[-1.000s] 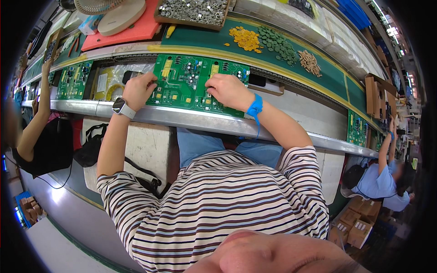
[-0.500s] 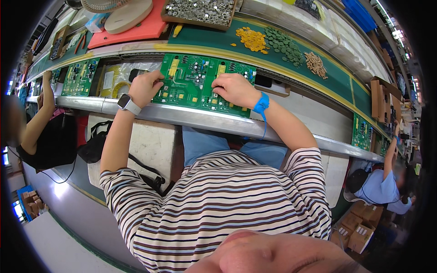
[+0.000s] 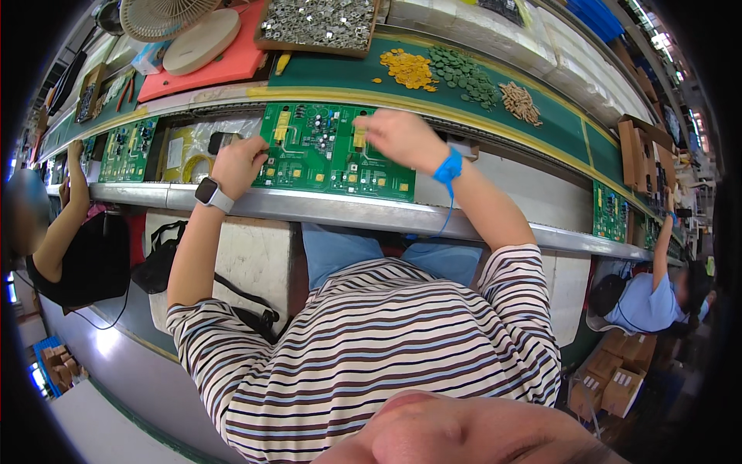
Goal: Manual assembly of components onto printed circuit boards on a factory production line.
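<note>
A green circuit board (image 3: 325,155) with yellow parts lies on the belt in front of me. My left hand (image 3: 238,164), a watch on its wrist, rests on the board's left edge with fingers curled. My right hand (image 3: 402,138), a blue strap at its wrist, hovers over the board's upper right, fingers pinched together; whether it holds a small part I cannot tell.
Piles of yellow (image 3: 408,69), green (image 3: 464,76) and tan (image 3: 519,100) small parts lie on the green shelf beyond. A tray of metal pieces (image 3: 321,23), a red mat (image 3: 209,66) and a fan (image 3: 166,11) stand at the back. Another board (image 3: 127,147) and a person (image 3: 69,232) are left; another person (image 3: 657,294) right.
My right hand has lifted off the board's near right part and moved up toward its upper edge. My left hand stays at the board's left edge.
</note>
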